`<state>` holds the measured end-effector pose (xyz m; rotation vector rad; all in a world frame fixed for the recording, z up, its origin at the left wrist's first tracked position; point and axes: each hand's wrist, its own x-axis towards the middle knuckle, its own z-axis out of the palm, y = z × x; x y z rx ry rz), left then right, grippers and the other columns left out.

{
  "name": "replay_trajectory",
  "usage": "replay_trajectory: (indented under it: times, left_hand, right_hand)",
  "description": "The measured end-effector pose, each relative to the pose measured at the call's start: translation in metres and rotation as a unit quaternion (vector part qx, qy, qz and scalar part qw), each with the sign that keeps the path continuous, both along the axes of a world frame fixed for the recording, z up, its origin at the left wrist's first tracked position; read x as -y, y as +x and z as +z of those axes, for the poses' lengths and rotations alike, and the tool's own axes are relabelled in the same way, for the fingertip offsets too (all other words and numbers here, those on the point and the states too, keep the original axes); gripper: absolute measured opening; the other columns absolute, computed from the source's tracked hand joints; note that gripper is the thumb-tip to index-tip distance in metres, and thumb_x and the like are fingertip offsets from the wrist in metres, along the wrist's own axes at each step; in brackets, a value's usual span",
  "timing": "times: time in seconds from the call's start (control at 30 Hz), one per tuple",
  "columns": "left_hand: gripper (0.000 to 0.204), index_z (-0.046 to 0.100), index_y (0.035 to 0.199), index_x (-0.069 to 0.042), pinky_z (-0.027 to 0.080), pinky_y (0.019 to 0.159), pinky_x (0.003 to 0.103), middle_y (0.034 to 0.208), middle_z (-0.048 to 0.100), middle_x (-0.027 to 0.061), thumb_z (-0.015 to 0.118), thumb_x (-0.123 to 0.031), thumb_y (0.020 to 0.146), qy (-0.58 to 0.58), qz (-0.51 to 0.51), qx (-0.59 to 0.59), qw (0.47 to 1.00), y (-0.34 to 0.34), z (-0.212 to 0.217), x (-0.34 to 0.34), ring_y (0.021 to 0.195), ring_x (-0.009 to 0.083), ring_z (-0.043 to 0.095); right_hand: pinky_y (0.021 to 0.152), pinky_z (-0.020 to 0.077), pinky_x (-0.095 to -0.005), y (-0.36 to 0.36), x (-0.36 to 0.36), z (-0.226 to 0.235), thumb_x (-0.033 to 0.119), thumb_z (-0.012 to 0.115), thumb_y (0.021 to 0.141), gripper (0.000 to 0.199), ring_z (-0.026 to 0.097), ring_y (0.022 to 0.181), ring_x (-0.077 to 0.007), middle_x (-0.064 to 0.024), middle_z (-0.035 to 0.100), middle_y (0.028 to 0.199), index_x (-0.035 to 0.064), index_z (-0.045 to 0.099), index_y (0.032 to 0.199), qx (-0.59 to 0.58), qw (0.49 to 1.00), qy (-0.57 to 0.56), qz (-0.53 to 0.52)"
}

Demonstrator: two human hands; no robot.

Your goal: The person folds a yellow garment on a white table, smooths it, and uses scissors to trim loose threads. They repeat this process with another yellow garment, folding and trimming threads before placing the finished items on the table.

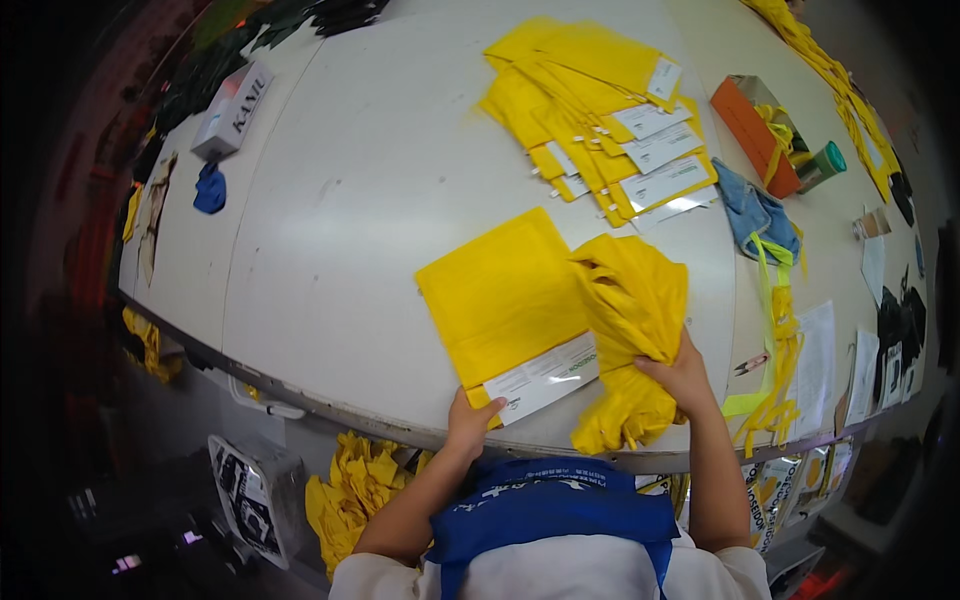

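Note:
My left hand [472,420] pinches the lower left corner of a flat yellow pouch [500,290], thumb on the white printed strip [540,378] along its near edge. To its right, my right hand [682,375] is closed round a crumpled bundle of yellow fabric [632,300], whose loose folds hang toward the table's near edge. The bundle overlaps the pouch's right side, so that part is hidden. Farther off lies a fanned pile of similar yellow pouches [590,90] with white strips.
On the right of the white table [330,270] are an orange box [745,125], a green-lidded container [825,163], a blue cloth [755,210], straps and paper sheets [812,350]. A white box [232,110] and blue cloth stand left. More yellow fabric [360,490] sits below the near edge.

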<state>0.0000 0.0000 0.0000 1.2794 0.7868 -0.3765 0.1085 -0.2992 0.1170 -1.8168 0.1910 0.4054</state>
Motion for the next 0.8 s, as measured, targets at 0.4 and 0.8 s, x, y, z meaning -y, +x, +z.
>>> replay_trajectory:
  times: [0.4, 0.8]
  left_hand:
    - [0.034, 0.057, 0.105, -0.007, 0.042, 0.087, 0.040, 0.112, 0.049, 0.0166, 0.069, -0.016, 0.075, 0.566, -0.248, 0.257, 0.743, 0.002, 0.041, -0.010, 0.105, 0.0333, 0.047]
    - [0.025, 0.059, 0.103, -0.010, 0.044, 0.081, 0.039, 0.102, 0.051, 0.0105, 0.057, -0.013, 0.078, 0.569, -0.317, 0.390, 0.651, 0.031, 0.005, -0.038, 0.096, 0.0284, 0.051]
  right_hand:
    - [0.079, 0.0490, -0.0410, -0.020, -0.054, -0.022, 0.030, 0.075, 0.070, 0.062, 0.061, 0.096, -0.0380, -0.0209, 0.064, 0.104, 0.0052, 0.045, 0.118, 0.008, 0.966, -0.243, 0.086]
    - [0.072, 0.0516, -0.0426, -0.055, -0.043, -0.023, 0.026, 0.071, 0.063, 0.094, 0.062, 0.084, -0.0372, -0.0206, 0.062, 0.102, 0.0043, 0.022, 0.141, 0.141, 0.849, -0.373, 0.347]
